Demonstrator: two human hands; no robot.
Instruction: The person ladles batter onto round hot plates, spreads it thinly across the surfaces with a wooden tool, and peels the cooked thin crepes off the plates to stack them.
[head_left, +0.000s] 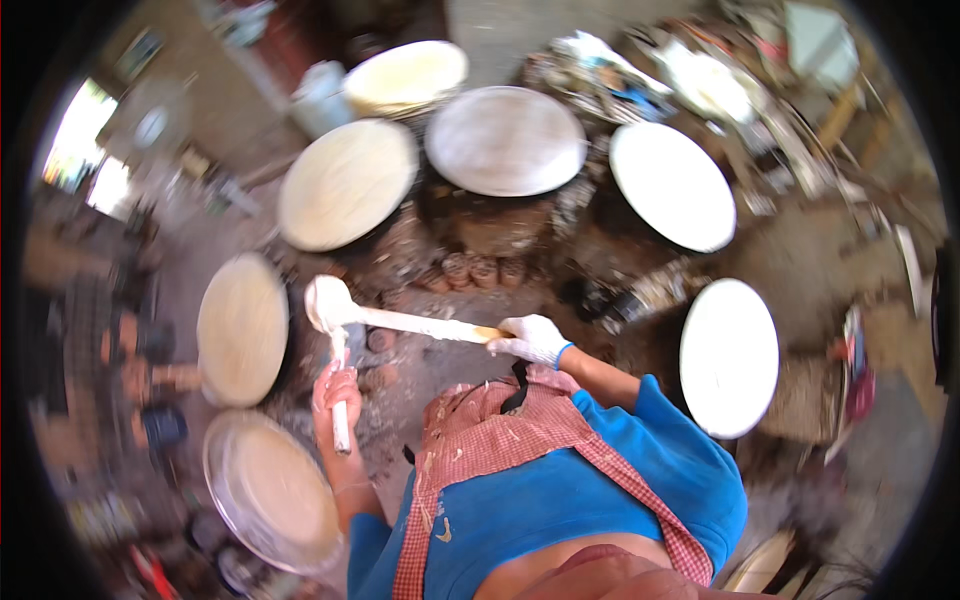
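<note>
My right hand, in a white knitted glove with a blue cuff, grips the wood-ended handle of a long ladle. The ladle is coated in white batter and its bowl reaches to the left. Bare and smeared with batter, my left hand closes around a batter-coated stick. The stick's upper end meets the ladle bowl; whether it touches inside or at the rim is unclear. Below and left of that hand stands a wide basin of pale batter. A round pan with a beige surface lies beyond the hand.
Round griddles curve around me: a beige one, a greyish one, and white-covered ones at right. Pale round sheets are stacked behind. Bricks line the floor ahead. Clutter fills the back right.
</note>
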